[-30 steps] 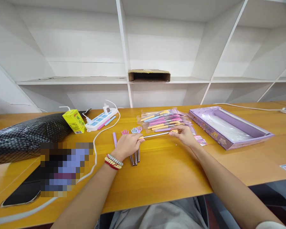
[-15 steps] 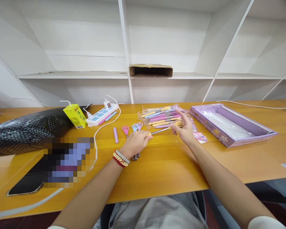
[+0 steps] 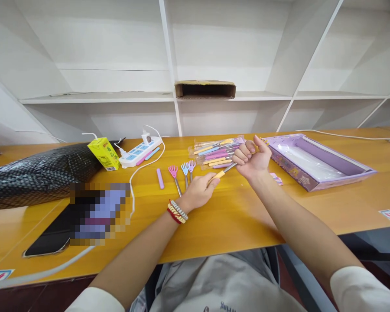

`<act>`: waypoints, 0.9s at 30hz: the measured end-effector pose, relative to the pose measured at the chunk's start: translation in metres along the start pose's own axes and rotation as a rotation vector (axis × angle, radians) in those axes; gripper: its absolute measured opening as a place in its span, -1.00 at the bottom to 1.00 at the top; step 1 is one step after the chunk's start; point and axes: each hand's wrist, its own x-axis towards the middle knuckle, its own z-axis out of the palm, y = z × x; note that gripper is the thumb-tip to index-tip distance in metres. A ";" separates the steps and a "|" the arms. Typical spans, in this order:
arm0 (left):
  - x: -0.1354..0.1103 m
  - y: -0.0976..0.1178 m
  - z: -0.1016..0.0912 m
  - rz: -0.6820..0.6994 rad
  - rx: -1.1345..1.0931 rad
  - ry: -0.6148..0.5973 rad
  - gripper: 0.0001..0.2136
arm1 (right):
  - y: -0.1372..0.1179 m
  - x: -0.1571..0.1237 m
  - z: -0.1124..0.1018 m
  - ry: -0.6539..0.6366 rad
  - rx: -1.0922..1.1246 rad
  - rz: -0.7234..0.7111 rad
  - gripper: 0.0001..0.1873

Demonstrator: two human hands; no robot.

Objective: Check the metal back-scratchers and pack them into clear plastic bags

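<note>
A back scratcher with a yellow handle [image 3: 219,174] and a metal rod is stretched between my hands above the table. My left hand [image 3: 198,191], bracelets at its wrist, is closed round the handle. Farther right, my right hand [image 3: 252,161] is closed in a fist round the rod's other end, covering most of the claw. Beyond my left hand lie a pink back scratcher [image 3: 173,172], a blue back scratcher [image 3: 185,169] and a purple back scratcher [image 3: 191,166], their lower ends hidden. To their left is a loose purple tube [image 3: 160,178]. Several bagged back scratchers [image 3: 216,155] lie behind my hands.
A purple display box [image 3: 307,184] stands at the right. On the left are a black wrapped bundle [image 3: 48,173], a yellow drink carton [image 3: 104,154], a power strip [image 3: 139,152] with a white cable, and a partly blurred dark phone-like slab [image 3: 48,234]. White shelves [image 3: 117,97] rise behind.
My right hand has turned from pinching near the yellow claw to a fist round that end. My left hand has shifted slightly right with the handle. The view has tilted a little.
</note>
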 end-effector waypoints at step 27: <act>0.003 0.014 -0.003 -0.052 -0.046 -0.026 -0.61 | 0.038 -0.018 -0.012 0.097 0.087 -0.006 -0.59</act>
